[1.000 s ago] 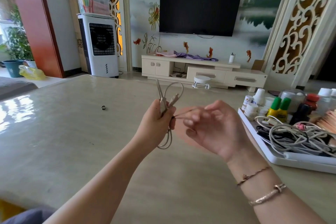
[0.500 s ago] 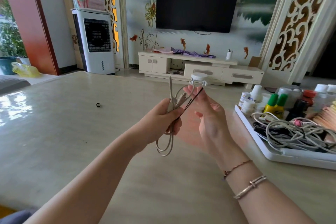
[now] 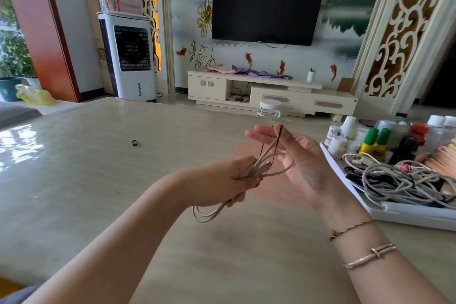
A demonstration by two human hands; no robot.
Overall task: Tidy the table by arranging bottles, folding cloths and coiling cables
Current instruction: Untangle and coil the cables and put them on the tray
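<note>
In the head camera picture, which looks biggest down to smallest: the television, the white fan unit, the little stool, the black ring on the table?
1. Television
2. White fan unit
3. Stool
4. Black ring

The ring lies nearer the camera than the others and looks smallest anyway.

Glossy beige table, window glare on its left side. A small black ring lies alone on it, left of centre. At the right edge sits a white tray with a tangle of cables and small bottles packed toward its far end.
</note>
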